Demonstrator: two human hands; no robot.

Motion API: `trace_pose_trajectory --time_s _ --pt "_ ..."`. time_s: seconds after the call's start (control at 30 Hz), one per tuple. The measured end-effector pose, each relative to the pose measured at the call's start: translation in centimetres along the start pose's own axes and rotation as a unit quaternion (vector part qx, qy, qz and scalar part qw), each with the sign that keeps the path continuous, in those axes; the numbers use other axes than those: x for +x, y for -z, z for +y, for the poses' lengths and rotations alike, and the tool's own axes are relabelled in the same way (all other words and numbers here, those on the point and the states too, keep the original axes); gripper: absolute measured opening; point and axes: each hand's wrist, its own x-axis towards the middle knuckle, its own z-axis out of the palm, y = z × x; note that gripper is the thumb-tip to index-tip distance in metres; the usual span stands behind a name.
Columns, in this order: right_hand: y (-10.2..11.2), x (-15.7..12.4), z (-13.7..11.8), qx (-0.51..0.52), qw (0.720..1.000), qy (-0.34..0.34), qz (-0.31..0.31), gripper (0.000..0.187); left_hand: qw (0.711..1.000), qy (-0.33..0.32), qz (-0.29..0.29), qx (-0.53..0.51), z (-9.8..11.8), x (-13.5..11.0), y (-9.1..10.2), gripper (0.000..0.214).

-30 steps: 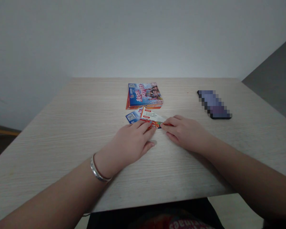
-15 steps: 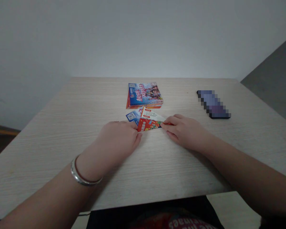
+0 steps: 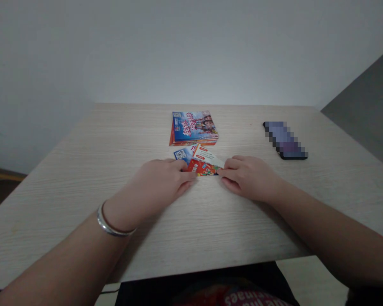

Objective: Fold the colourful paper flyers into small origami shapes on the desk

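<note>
A partly folded paper flyer (image 3: pixel 207 167) lies on the table between my two hands, with blue, white and red-orange printed faces showing. A QR code is on its blue part at the upper left. My left hand (image 3: pixel 161 177), a silver bangle on its wrist, has closed fingers on the flyer's left end, the thumb along the red flap's lower left. At the right end, my right hand (image 3: pixel 249 176) pinches the folded tip. Fingers cover both ends of the paper. Just beyond it rests a stack of similar flyers (image 3: pixel 194 126), blue side up.
A dark phone (image 3: pixel 285 140), its screen blurred out, lies at the right on the pale wood table (image 3: pixel 191 229). A white wall (image 3: pixel 191 51) rises behind the table's far edge. The near table edge is just in front of my lap.
My left hand has shifted slightly right, its thumb now over the red flap's left part. The flyer has slid a little right, and its red flap shows flatter. My right hand stays nearly in place.
</note>
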Motion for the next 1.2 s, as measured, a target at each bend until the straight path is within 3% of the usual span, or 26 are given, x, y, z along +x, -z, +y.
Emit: trace_pose_trajectory --time_s 0.1,0.3,0.67,0.87,1.2 --pt "0.0 -0.2 0.2 0.006 1.000 0.017 0.005 0.027 0.998 -0.034 -0.042 0.026 0.4 0.3 -0.2 0.031" --pt "-1.4 0.4 0.6 0.055 0.995 0.060 0.054 0.027 0.997 -0.062 -0.032 0.030 -0.2 0.3 -0.9 0.042" --pt "-0.6 1.1 0.2 0.083 0.995 0.046 0.008 0.032 0.999 -0.035 -0.010 0.032 0.7 0.7 -1.7 0.041" --pt "-0.1 1.1 0.0 0.048 0.998 0.039 -0.009 0.029 0.997 -0.071 0.015 0.000 1.0 0.9 -2.1 0.038" --pt "-0.4 1.1 0.9 0.021 0.999 0.037 -0.010 0.033 1.000 0.005 -0.014 0.020 1.9 0.4 -0.8 0.039"
